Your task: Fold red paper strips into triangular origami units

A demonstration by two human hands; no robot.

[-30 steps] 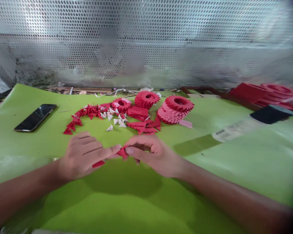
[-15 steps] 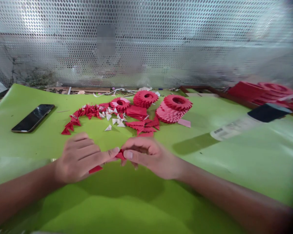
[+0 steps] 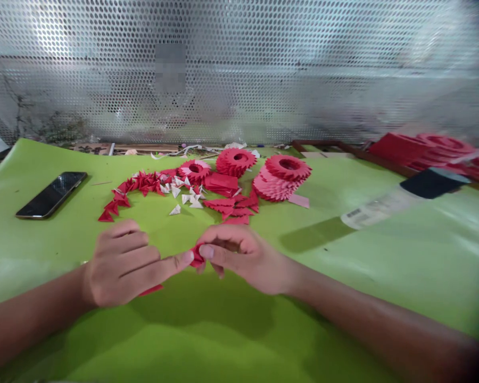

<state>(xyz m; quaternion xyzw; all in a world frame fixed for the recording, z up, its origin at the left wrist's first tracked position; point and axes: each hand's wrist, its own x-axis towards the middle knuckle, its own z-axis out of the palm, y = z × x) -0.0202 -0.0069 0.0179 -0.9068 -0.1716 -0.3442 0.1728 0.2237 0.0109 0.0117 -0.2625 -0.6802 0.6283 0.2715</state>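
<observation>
Over the green mat (image 3: 223,335), red paper (image 3: 197,255) pinched between left hand (image 3: 122,268) and right hand (image 3: 243,260), apparently mid-fold; firm creasing needed next.

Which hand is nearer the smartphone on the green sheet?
Left. The left hand is in front of the smartphone and to its right, not touching it; the right hand is farther right, past the left hand, with the red paper between them.

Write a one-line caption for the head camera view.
Left hand and right hand pinch a red paper piece over a green mat.
</observation>
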